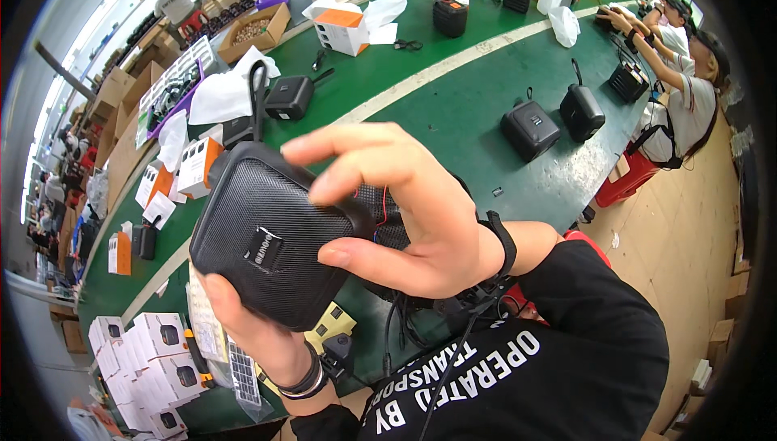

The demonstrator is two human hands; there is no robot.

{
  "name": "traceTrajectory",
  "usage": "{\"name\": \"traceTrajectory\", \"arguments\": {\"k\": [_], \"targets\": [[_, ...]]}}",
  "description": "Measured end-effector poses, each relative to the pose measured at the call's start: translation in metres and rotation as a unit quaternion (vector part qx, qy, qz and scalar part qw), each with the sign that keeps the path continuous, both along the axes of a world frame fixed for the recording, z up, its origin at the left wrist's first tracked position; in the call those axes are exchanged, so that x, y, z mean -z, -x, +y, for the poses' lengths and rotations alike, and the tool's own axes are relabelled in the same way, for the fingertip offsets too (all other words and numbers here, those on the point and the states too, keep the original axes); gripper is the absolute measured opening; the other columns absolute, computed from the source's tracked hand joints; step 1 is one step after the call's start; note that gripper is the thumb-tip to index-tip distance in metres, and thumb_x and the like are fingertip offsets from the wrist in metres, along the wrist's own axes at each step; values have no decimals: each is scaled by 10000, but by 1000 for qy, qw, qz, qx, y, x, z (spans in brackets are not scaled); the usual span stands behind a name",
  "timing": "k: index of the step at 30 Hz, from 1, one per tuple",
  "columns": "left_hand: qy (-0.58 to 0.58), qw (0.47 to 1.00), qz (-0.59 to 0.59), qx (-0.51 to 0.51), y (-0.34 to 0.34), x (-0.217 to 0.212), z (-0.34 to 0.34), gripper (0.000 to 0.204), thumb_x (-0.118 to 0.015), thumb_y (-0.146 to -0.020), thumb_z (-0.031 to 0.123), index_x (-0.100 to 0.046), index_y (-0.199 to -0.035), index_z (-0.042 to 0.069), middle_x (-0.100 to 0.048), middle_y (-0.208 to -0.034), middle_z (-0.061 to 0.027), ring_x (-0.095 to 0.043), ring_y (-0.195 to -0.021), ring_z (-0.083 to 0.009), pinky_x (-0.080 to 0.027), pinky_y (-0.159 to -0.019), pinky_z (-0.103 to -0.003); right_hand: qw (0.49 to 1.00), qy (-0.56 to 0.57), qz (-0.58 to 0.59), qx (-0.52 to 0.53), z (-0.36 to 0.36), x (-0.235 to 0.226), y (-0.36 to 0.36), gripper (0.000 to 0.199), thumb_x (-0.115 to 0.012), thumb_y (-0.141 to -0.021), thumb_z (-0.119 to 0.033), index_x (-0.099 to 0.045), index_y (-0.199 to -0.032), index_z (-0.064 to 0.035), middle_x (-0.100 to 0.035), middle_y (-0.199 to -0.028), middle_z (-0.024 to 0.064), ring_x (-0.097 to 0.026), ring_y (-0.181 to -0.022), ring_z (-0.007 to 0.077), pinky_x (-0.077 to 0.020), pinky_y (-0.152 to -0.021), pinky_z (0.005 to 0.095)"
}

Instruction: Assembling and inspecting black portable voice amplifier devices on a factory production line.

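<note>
A black, box-shaped portable speaker (251,198) with a mesh front, rounded corners and a small badge is held up close, tilted. From below, my left hand (263,340) grips it, thumb on the lower left edge; its other fingers are hidden behind the speaker. My right hand (413,214) is over the speaker's right side, fingers spread and thumb apart, overlapping its edge; whether the fingertips touch it I cannot tell. Behind my right wrist, a dark mesh part with red wire (382,206) is partly covered.
More black speakers stand on the green table (453,117), including a squat one (530,129) and one with a strap (581,111). White-and-orange boxes (340,32) line the far side. Stacked white cartons (158,360) sit lower left. Co-workers (688,77) sit at right.
</note>
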State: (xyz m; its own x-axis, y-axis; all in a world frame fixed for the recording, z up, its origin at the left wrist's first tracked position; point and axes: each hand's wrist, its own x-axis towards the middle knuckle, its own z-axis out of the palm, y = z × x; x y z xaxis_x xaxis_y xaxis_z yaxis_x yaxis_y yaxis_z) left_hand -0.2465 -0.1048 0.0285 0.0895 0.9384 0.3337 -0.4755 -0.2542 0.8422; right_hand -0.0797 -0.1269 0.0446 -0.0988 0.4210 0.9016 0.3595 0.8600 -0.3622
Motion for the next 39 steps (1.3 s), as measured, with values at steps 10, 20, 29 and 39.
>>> {"name": "traceTrajectory", "arguments": {"k": [10,20,29,39], "targets": [[115,906,-278,298,32,26,29,468,-384,-970,288,-364,-1334,-5,-408,-1318,-265,-473,-1153,-435,-453,-974,-464,910,307,195,-200,4,4,8,495,-447,-957,-252,-298,-1355,1,-386,-1333,102,-382,-1229,191,-329,-1005,334],[318,775,-422,348,21,11,26,480,-376,-968,374,-385,-1357,93,-400,-1342,-243,-481,-1158,-414,-494,-908,-498,910,357,169,-129,5,11,16,521,-515,-929,-188,-287,-1358,0,-409,-1297,103,-385,-1231,196,-351,-990,337],[-27,994,-51,-95,6,10,5,650,-453,-897,511,-350,-1293,7,-473,-1241,-139,-524,-1102,-261,-461,-902,-385,998,-20,54,2,-7,-5,-1,257,-674,-643,86,-593,-860,-25,-627,-938,114,-582,-846,263,-465,-757,335],[-111,988,48,-90,-6,3,-6,784,-524,-806,575,-324,-1281,-15,-474,-1187,-189,-536,-1053,-258,-461,-898,-354,996,4,-60,65,-23,-3,10,228,-723,-671,44,-558,-652,-113,-634,-1040,26,-552,-953,208,-450,-931,355]]}}
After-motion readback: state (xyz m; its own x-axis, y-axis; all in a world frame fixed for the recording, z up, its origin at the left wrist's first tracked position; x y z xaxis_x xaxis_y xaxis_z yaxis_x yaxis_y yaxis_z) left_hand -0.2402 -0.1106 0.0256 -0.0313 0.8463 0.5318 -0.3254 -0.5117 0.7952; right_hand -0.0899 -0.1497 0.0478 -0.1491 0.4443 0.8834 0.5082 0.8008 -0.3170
